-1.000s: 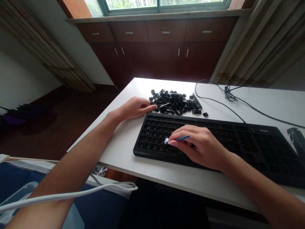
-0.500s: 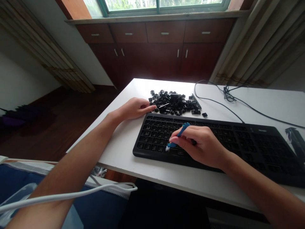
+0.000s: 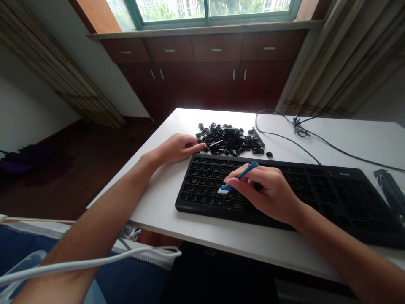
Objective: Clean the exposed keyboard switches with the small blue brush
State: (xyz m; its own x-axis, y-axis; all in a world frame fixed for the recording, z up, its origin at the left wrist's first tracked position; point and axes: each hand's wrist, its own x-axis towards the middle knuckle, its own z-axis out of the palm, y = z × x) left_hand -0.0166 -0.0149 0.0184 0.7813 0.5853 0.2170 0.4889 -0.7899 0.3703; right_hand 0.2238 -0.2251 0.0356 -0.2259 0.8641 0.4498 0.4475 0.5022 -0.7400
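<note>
A black keyboard [image 3: 202, 205] lies on the white table, its keycaps off and the key sockets bare. My right hand [image 3: 268, 190] is closed around a blue toothbrush [image 3: 245, 170], whose white bristles are down at the lower-left sockets. Beyond the keyboard is a heap of loose black keycaps [image 3: 232, 137]. My left hand [image 3: 179, 146] rests on the table by the keyboard's far left corner, thumb stretched out towards the heap; its other fingertips are partly hidden.
A black cable [image 3: 284, 134] runs from the keyboard's back edge to a tied bundle [image 3: 300, 126]. A dark strip-like object [image 3: 390, 190] lies by the keyboard's right end. A white cord [image 3: 126, 254] crosses in front of my left forearm, above a blue zipped bag [image 3: 136, 280].
My right hand has tilted the toothbrush flatter, and its bristles have shifted slightly up the keyboard. My left hand stays in place. The whole view has tipped a little.
</note>
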